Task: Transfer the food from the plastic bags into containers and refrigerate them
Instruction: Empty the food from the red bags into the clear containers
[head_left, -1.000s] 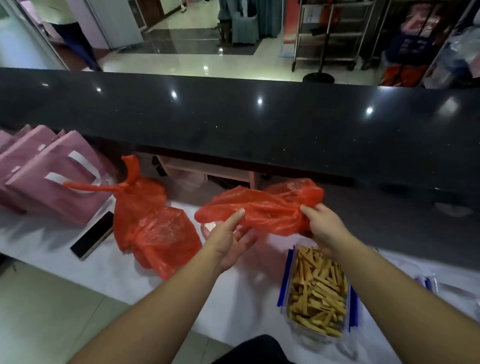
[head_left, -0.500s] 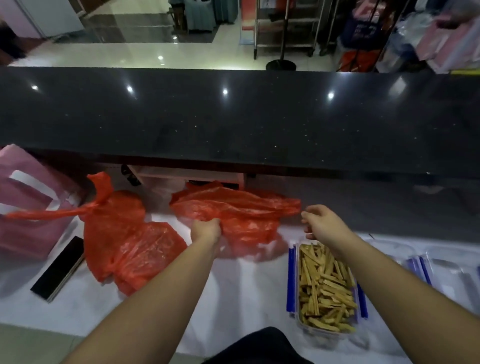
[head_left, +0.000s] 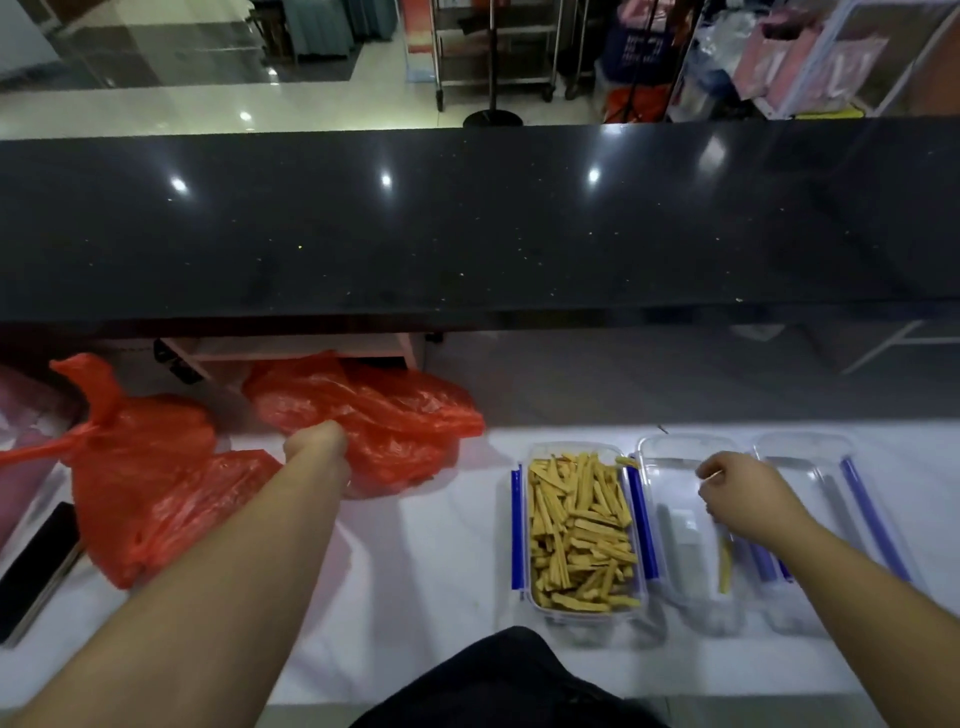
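An emptied red plastic bag lies crumpled on the white counter, and my left hand grips its near edge. A second, tied red bag bulges at the left. A clear container with blue side clips is full of yellow food sticks. To its right lies a clear lid with one stray stick on it. My right hand hovers over that lid with curled fingers; whether it pinches anything is unclear.
Another clear lid or container with blue clips lies at the far right. A black phone rests at the left edge beside pink bags. A high black counter ledge rises behind the white surface.
The emptied red bag went from held up in both hands down onto the counter. My right hand let go of it and moved right, over the clear lid.
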